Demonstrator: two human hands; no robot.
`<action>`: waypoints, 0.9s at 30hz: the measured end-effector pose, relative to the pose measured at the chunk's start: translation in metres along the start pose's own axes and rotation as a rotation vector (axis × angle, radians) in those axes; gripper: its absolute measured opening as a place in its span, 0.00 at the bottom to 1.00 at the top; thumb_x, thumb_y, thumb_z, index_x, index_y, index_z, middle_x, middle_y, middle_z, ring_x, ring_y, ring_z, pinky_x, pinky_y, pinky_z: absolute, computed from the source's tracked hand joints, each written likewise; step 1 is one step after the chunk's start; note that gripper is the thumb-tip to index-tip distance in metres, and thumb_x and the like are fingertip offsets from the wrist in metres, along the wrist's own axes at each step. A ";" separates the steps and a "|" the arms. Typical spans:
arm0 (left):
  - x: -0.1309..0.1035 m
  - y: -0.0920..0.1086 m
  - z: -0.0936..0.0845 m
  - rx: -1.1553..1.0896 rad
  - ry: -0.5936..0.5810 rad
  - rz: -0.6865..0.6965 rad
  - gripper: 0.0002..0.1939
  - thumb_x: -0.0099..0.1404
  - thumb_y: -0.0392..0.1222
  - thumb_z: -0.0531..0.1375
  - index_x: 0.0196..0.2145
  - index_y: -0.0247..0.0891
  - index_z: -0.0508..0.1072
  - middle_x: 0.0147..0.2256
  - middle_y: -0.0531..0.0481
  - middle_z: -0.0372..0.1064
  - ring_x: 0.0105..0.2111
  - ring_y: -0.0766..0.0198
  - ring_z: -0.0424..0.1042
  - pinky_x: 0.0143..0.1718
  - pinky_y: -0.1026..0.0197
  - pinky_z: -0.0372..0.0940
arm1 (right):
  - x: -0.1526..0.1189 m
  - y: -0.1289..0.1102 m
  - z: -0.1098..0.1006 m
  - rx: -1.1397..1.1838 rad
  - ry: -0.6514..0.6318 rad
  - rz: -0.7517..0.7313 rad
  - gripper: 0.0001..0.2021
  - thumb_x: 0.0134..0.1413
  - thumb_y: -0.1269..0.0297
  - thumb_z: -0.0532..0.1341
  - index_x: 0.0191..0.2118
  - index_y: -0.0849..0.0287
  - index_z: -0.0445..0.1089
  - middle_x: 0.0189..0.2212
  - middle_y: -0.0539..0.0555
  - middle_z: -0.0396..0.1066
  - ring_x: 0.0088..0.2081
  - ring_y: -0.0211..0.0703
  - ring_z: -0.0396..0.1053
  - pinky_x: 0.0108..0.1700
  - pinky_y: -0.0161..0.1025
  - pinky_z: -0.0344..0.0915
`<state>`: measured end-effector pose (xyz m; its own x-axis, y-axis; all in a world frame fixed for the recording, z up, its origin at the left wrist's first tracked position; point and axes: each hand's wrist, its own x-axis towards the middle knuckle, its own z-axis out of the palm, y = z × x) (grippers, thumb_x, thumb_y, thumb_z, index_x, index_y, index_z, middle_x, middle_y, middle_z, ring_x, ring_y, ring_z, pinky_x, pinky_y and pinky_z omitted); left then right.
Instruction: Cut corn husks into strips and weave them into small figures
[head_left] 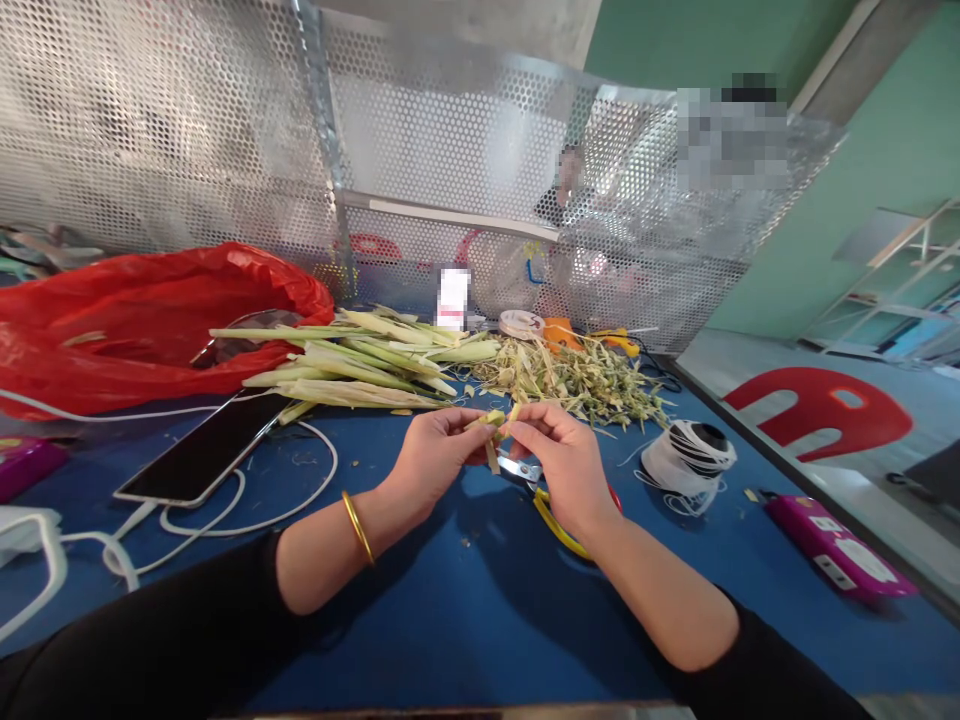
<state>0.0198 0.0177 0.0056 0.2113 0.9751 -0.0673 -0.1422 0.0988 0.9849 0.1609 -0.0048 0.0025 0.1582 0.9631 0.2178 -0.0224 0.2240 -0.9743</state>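
Between my fingertips, above the blue table, is a small pale-green strip of leaf that looks folded or knotted. My left hand pinches it from one side, thumb against forefinger. From the other side my right hand pinches its end. Under my right hand lie scissors with yellow and red handles, partly hidden by the hand. Just beyond my hands rests a bundle of long pale-green husk leaves. Right of it spreads a heap of small knotted leaf pieces.
A spool of white thread and a purple power strip stand to the right. At left are a red plastic bag, a tablet and white cables. Behind rises a perforated metal screen; a person shows beyond it.
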 end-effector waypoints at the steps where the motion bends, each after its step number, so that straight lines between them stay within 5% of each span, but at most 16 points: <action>1: 0.000 -0.001 0.000 0.012 0.010 0.003 0.16 0.49 0.47 0.68 0.32 0.32 0.77 0.27 0.49 0.75 0.25 0.67 0.71 0.30 0.64 0.67 | 0.000 0.000 0.000 0.001 0.011 0.006 0.03 0.45 0.66 0.66 0.27 0.58 0.71 0.18 0.45 0.65 0.22 0.34 0.62 0.29 0.33 0.60; 10: 0.004 -0.013 -0.003 0.116 0.077 0.107 0.16 0.49 0.47 0.67 0.32 0.33 0.77 0.24 0.52 0.73 0.23 0.69 0.67 0.27 0.66 0.64 | -0.001 -0.001 -0.004 -0.157 -0.068 0.065 0.07 0.46 0.64 0.63 0.22 0.60 0.70 0.20 0.46 0.63 0.25 0.33 0.56 0.29 0.33 0.54; 16: 0.004 -0.018 -0.004 0.254 0.014 0.186 0.13 0.53 0.45 0.64 0.34 0.34 0.77 0.27 0.49 0.74 0.25 0.66 0.69 0.28 0.65 0.63 | 0.003 0.002 -0.006 -0.262 -0.095 0.118 0.08 0.46 0.63 0.62 0.22 0.61 0.70 0.18 0.46 0.62 0.22 0.33 0.55 0.26 0.33 0.51; 22: 0.001 -0.014 -0.004 0.389 -0.013 0.234 0.12 0.56 0.44 0.61 0.35 0.34 0.78 0.28 0.49 0.75 0.27 0.64 0.70 0.30 0.65 0.63 | 0.003 0.005 -0.007 -0.343 -0.077 0.092 0.10 0.49 0.60 0.61 0.23 0.60 0.70 0.15 0.47 0.66 0.20 0.36 0.63 0.27 0.35 0.58; 27: -0.002 -0.012 -0.005 0.469 -0.024 0.278 0.12 0.57 0.44 0.59 0.35 0.37 0.79 0.31 0.49 0.77 0.32 0.61 0.74 0.34 0.64 0.65 | 0.002 0.003 -0.002 -0.129 -0.064 0.223 0.12 0.43 0.56 0.66 0.23 0.58 0.67 0.17 0.49 0.69 0.22 0.41 0.68 0.29 0.39 0.65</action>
<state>0.0167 0.0160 -0.0066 0.2504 0.9464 0.2043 0.2490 -0.2668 0.9310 0.1634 -0.0021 -0.0005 0.1008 0.9949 -0.0041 0.0768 -0.0119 -0.9970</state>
